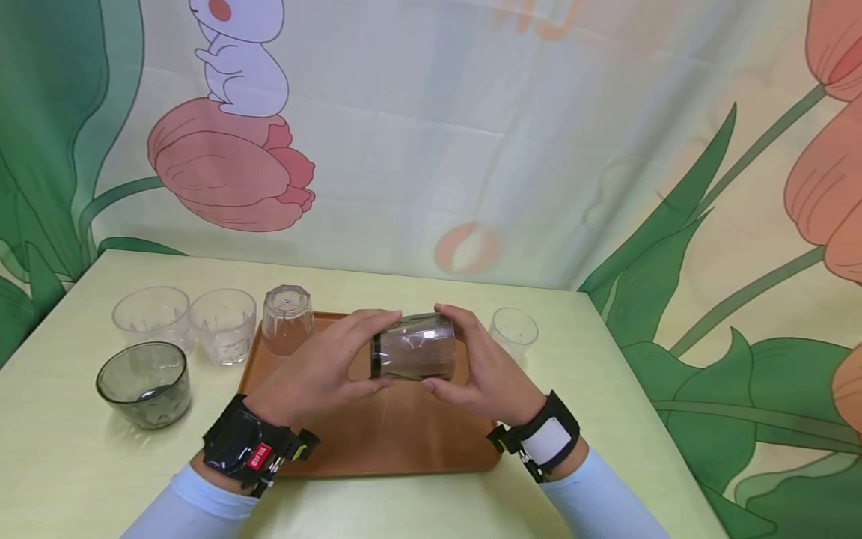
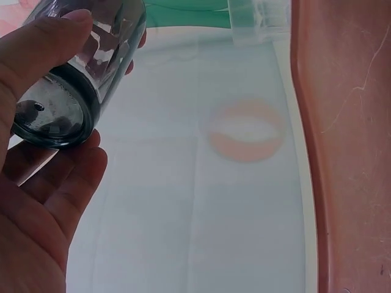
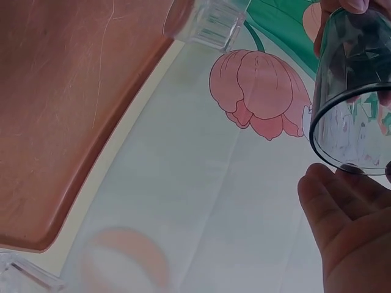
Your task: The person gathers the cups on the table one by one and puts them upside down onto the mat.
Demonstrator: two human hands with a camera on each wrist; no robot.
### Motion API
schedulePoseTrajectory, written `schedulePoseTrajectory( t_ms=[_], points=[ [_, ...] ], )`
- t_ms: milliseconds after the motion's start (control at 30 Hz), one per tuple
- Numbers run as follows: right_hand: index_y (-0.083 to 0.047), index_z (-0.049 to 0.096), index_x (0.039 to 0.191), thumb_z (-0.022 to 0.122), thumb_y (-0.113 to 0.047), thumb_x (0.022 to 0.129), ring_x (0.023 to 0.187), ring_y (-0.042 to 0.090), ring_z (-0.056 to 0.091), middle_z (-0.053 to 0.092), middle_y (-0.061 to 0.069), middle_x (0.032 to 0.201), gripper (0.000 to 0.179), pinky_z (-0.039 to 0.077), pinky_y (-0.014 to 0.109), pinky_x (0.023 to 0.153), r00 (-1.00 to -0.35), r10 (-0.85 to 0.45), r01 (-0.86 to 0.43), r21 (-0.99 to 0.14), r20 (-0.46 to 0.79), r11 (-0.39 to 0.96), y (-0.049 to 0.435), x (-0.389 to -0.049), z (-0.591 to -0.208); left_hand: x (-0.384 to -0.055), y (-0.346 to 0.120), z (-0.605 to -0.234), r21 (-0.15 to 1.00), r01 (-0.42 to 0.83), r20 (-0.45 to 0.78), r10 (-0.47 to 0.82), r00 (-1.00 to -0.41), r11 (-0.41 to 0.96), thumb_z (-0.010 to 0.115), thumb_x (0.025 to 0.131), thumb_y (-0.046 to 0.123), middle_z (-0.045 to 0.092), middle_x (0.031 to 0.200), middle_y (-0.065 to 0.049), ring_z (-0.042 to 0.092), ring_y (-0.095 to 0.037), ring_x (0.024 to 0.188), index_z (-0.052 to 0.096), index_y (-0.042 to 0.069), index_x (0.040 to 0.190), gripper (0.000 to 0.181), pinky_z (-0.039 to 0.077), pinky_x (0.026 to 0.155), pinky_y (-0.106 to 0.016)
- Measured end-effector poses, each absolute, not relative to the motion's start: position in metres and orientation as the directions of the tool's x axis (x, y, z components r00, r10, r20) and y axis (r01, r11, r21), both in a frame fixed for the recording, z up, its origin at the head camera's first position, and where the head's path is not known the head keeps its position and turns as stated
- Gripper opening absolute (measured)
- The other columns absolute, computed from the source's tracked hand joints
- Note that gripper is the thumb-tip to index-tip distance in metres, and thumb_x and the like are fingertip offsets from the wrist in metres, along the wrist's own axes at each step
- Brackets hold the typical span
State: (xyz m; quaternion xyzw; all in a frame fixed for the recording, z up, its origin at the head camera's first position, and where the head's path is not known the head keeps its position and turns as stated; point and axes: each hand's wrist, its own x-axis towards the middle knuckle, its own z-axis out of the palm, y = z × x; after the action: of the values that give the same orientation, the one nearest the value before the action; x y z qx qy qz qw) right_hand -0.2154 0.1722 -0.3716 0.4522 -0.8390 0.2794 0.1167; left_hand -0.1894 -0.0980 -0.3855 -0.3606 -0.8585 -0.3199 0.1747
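Note:
A smoky grey drinking glass (image 1: 416, 348) lies sideways in the air above a brown tray (image 1: 397, 442), held between both hands. My left hand (image 1: 330, 363) grips its thick base end, thumb and fingers round it, and that base (image 2: 52, 116) faces the left wrist view. At the rim end, my right hand (image 1: 481, 367) pinches the glass between thumb and fingers. The open rim (image 3: 314, 131) shows in the right wrist view. Upside down at the tray's back left corner stands a clear faceted glass (image 1: 287, 318), just beyond the left hand.
Left of the tray are a grey glass bowl (image 1: 144, 385), a wide clear bowl (image 1: 151, 318) and a clear glass (image 1: 224, 326). Another clear glass (image 1: 514, 333) stands behind the right hand. A printed curtain (image 1: 417, 150) hangs along the table's back edge.

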Motion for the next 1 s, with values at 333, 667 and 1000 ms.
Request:
schedulePoseTrajectory(
  t_ms=[333, 667, 1000],
  points=[
    [-0.011, 0.018, 0.156, 0.084, -0.031, 0.081, 0.131, 0.025, 0.049, 0.045, 0.011, 0.141, 0.102, 0.048, 0.044, 0.108, -0.567, -0.701, -0.822, -0.358, 0.433, 0.443, 0.178, -0.216, -0.37, -0.192, -0.102, -0.389, 0.4, 0.745, 0.564, 0.497, -0.659, 0.534, 0.088, 0.077, 0.028, 0.052, 0.145, -0.004, 0.054, -0.019, 0.129, 0.042, 0.017, 0.151, 0.088, 0.053, 0.101, -0.039],
    [-0.01, 0.038, 0.152, 0.077, -0.044, 0.086, 0.093, 0.016, 0.053, 0.058, 0.006, 0.108, 0.084, 0.053, 0.031, 0.075, -0.792, -0.564, -0.61, -0.272, 0.234, 0.744, 0.207, -0.23, -0.409, -0.193, -0.105, -0.386, 0.418, 0.714, 0.555, 0.465, -0.69, 0.561, 0.088, 0.077, 0.026, 0.054, 0.141, -0.004, 0.057, -0.019, 0.123, 0.043, 0.016, 0.15, 0.086, 0.054, 0.1, -0.041],
    [-0.009, 0.053, 0.144, 0.064, -0.03, 0.097, 0.075, 0.017, 0.054, 0.063, 0.009, 0.095, 0.053, 0.05, 0.033, 0.068, -0.885, -0.465, -0.465, -0.036, -0.006, 0.885, 0.231, -0.245, -0.443, -0.193, -0.106, -0.387, 0.439, 0.708, 0.547, 0.46, -0.699, 0.554, 0.088, 0.077, 0.027, 0.055, 0.139, -0.003, 0.058, -0.017, 0.12, 0.042, 0.017, 0.151, 0.087, 0.054, 0.1, -0.041]
  ],
)
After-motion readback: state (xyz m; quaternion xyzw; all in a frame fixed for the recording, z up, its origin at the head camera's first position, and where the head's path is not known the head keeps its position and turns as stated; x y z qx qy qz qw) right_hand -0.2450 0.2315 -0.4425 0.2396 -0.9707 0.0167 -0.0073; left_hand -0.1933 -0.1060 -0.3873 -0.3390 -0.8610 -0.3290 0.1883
